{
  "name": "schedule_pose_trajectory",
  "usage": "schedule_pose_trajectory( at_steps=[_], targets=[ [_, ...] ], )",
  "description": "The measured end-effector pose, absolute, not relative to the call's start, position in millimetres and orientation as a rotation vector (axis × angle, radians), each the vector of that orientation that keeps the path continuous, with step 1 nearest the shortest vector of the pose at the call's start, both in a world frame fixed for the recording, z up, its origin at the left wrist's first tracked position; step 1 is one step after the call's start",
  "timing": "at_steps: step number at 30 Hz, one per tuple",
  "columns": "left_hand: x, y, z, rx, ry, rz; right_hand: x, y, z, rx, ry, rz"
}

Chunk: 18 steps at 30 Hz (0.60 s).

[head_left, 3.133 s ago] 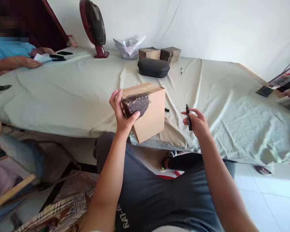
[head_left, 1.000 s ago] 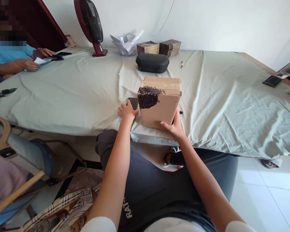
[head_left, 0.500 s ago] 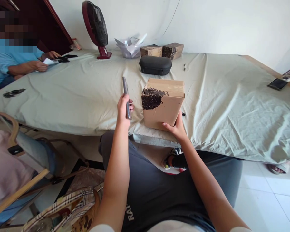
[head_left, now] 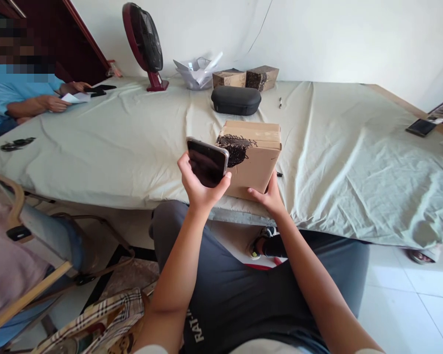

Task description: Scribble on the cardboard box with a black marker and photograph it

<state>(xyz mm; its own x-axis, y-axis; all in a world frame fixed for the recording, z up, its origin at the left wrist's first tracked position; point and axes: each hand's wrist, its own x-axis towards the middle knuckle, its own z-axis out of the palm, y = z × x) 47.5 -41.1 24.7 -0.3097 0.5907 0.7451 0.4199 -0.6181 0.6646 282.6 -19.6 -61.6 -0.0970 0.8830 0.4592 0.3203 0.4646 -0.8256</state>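
My left hand (head_left: 203, 189) grips a smartphone (head_left: 208, 162) in a clear case, its dark screen turned up toward me. The phone is in front of the left edge of a cardboard box (head_left: 256, 169) and hides part of it. Black scribbled ink covers the box's upper left corner. At the box's lower right, my right hand (head_left: 271, 194) holds it, thumb on the near face and the other fingers mostly hidden behind. The box stands near the table's front edge, slightly tilted. A small black object (head_left: 279, 174) shows just beyond my right hand.
Behind the box lie a black zip case (head_left: 236, 101), two smaller cardboard boxes (head_left: 262, 77) and a white basket (head_left: 195, 76). A fan (head_left: 143, 44) stands further left. Another person (head_left: 22, 98) sits at the far left holding paper. Another phone (head_left: 421, 128) lies at right on the cloth-covered table (head_left: 347, 162).
My left hand has turned the phone from edge-on to screen-facing and shifted it slightly right, in front of the box. My right hand and the box stay nearly the same.
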Motion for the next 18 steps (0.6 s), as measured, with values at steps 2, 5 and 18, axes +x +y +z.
schedule_pose_trajectory(
  at_steps=[2,5,18],
  targets=[
    [49.4,-41.4,20.3,1.779,1.353,2.023,282.4,-19.7,-61.5,-1.059,-1.65,0.666],
    [52.7,-40.9,14.8,1.782,1.415,1.964,282.0,-19.6,-60.9,-1.071,-1.649,0.667],
    [-10.0,-2.3,10.6,1.692,1.911,1.731,281.6,-19.9,-59.0,-1.12,-1.657,0.678]
  ],
)
